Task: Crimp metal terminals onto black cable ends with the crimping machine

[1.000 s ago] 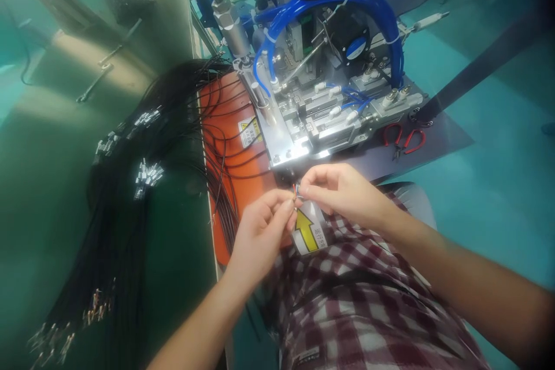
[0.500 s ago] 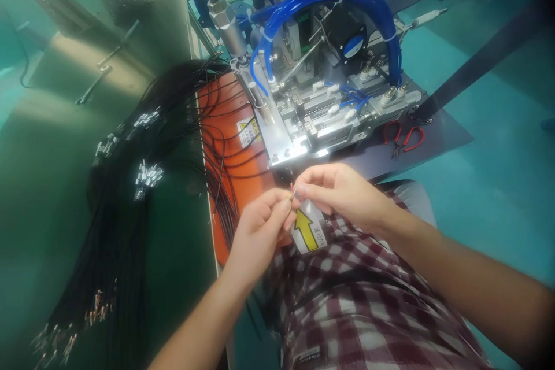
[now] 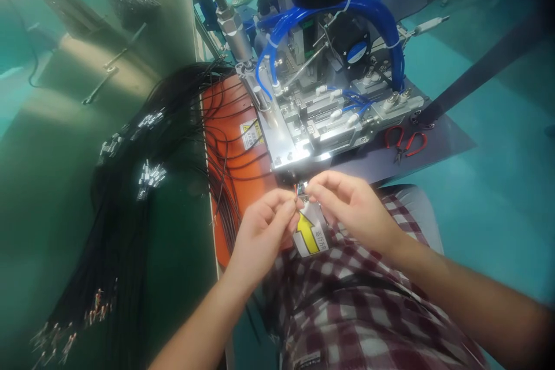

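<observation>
My left hand (image 3: 262,230) and my right hand (image 3: 349,205) meet just below the front edge of a metal machine (image 3: 318,121). Both pinch the stripped end of a thin cable (image 3: 299,191), where tiny coloured wires show between the fingertips. The rest of that cable is hidden by my hands. A sticker with a yellow arrow (image 3: 309,232) sits right under my fingers. My lap in a checked shirt (image 3: 355,300) lies below.
A big bundle of black cables (image 3: 130,185) with metal ends spreads over the green table at left and across an orange panel (image 3: 229,144). Blue hoses (image 3: 347,8) loop over the machine. Red-handled pliers (image 3: 405,143) lie to the right of it.
My hands stay pinched together on the cable end and have shifted slightly lower and to the right in view. The view has tilted a little.
</observation>
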`<state>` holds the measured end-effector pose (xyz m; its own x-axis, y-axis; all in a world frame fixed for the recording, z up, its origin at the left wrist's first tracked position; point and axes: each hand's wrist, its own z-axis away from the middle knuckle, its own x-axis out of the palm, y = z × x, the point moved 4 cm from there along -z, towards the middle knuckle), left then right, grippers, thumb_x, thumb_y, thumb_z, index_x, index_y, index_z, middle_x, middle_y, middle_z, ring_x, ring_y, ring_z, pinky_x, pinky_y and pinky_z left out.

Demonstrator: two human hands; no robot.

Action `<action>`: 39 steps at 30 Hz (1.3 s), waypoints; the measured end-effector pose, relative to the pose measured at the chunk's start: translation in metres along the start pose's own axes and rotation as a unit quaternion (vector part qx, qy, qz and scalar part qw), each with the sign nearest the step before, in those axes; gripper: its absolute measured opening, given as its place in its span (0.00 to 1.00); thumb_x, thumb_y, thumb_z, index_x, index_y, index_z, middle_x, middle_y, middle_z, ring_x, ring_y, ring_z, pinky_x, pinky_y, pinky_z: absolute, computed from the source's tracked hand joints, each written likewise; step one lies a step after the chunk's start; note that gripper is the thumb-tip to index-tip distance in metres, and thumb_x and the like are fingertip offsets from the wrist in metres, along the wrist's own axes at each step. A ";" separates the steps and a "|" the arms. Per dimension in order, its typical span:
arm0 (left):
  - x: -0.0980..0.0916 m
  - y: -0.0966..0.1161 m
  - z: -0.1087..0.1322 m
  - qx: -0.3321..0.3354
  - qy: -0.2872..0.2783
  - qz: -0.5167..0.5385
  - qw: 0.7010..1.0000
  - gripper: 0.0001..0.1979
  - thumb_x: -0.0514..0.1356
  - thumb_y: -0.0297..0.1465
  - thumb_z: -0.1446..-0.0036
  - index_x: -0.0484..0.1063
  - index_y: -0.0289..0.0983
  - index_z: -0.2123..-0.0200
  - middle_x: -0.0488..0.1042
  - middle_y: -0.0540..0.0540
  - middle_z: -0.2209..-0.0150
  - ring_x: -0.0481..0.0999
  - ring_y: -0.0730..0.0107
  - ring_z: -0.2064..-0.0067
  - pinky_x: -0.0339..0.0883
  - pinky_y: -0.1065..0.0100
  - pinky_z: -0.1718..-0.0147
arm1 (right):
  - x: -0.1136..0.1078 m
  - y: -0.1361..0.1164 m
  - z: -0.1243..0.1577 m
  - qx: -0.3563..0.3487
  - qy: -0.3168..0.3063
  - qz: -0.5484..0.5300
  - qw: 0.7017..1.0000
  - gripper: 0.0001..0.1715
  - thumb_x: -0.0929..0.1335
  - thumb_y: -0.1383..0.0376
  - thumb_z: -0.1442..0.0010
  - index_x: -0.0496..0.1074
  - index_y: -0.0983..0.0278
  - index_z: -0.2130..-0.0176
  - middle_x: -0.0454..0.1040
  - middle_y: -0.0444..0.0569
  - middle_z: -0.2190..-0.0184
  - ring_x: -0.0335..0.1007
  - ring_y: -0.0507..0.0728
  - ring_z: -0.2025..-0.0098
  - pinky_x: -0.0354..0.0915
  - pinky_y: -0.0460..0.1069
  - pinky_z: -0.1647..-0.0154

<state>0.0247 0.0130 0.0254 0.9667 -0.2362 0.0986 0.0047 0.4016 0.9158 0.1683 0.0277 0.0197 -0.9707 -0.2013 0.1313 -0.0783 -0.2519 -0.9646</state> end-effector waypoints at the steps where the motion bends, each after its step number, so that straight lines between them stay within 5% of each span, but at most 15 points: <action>1: 0.000 0.000 0.000 0.004 0.006 -0.008 1.000 0.10 0.57 0.36 0.37 0.70 0.36 0.66 0.60 0.55 0.79 0.55 0.82 0.79 0.47 0.78 0.81 | -0.001 0.000 0.002 -0.004 0.008 0.007 1.000 0.09 0.69 0.61 0.41 0.70 0.65 0.69 0.63 0.37 0.83 0.54 0.46 0.83 0.54 0.42 0.84; 4: 0.000 0.000 0.000 0.019 0.008 -0.020 1.000 0.10 0.58 0.36 0.38 0.70 0.35 0.67 0.61 0.54 0.79 0.56 0.82 0.78 0.47 0.78 0.80 | 0.000 0.000 0.003 -0.007 0.006 0.002 1.000 0.07 0.70 0.64 0.43 0.72 0.66 0.70 0.68 0.40 0.79 0.58 0.46 0.81 0.56 0.42 0.82; 9: -0.004 -0.004 -0.001 -0.015 -0.059 0.023 0.998 0.11 0.60 0.36 0.39 0.72 0.34 0.68 0.59 0.55 0.80 0.53 0.83 0.79 0.45 0.76 0.80 | 0.000 0.001 -0.008 -0.004 -0.116 -0.053 0.992 0.06 0.68 0.66 0.41 0.71 0.66 0.70 0.72 0.43 0.75 0.67 0.49 0.74 0.65 0.45 0.72; 14: -0.004 -0.004 -0.003 -0.092 -0.149 0.051 0.983 0.11 0.61 0.35 0.40 0.74 0.32 0.68 0.64 0.54 0.85 0.51 0.85 0.84 0.40 0.75 0.82 | -0.007 -0.005 -0.020 -0.113 -0.205 0.027 0.972 0.03 0.69 0.70 0.41 0.72 0.66 0.69 0.72 0.45 0.71 0.68 0.51 0.68 0.66 0.47 0.65; 18: -0.001 -0.008 -0.005 -0.132 -0.147 0.060 0.978 0.09 0.61 0.33 0.42 0.72 0.32 0.69 0.70 0.51 0.84 0.50 0.86 0.87 0.36 0.76 0.86 | -0.010 -0.008 -0.024 -0.204 -0.223 0.103 0.948 0.05 0.68 0.73 0.42 0.74 0.65 0.69 0.72 0.47 0.69 0.68 0.52 0.66 0.65 0.48 0.63; 22: 0.001 -0.009 -0.006 -0.113 -0.110 0.071 0.985 0.08 0.61 0.32 0.42 0.70 0.33 0.70 0.72 0.51 0.84 0.50 0.87 0.89 0.38 0.77 0.86 | -0.011 -0.007 -0.024 -0.212 -0.185 0.143 0.949 0.05 0.68 0.71 0.41 0.76 0.65 0.67 0.72 0.47 0.68 0.69 0.53 0.65 0.66 0.48 0.64; 27: 0.000 -0.008 -0.005 -0.084 -0.055 0.070 0.992 0.08 0.61 0.32 0.42 0.67 0.34 0.70 0.72 0.51 0.84 0.51 0.87 0.89 0.41 0.77 0.85 | -0.015 -0.001 -0.011 -0.194 -0.033 0.185 0.963 0.10 0.67 0.71 0.39 0.76 0.64 0.58 0.75 0.48 0.63 0.69 0.51 0.68 0.66 0.47 0.68; 34: 0.000 -0.007 -0.003 -0.069 -0.012 0.039 0.997 0.09 0.61 0.33 0.43 0.66 0.35 0.71 0.71 0.52 0.84 0.53 0.86 0.88 0.42 0.79 0.87 | -0.007 0.000 0.012 -0.312 0.029 0.241 0.919 0.12 0.67 0.73 0.39 0.76 0.63 0.56 0.75 0.50 0.62 0.70 0.51 0.68 0.68 0.46 0.71; 39: 0.001 -0.007 -0.003 -0.061 -0.004 0.033 0.998 0.09 0.61 0.34 0.43 0.67 0.35 0.71 0.70 0.53 0.84 0.54 0.85 0.88 0.43 0.79 0.87 | -0.004 0.000 0.018 -0.375 0.062 0.307 0.873 0.12 0.66 0.71 0.37 0.76 0.62 0.55 0.78 0.50 0.63 0.75 0.54 0.64 0.71 0.48 0.64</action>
<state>0.0268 0.0127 0.0176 0.9639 -0.2119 0.1614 -0.0281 0.5216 0.8527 0.1766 0.0117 0.0236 -0.8952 0.0352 -0.4442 0.3840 0.5667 -0.7290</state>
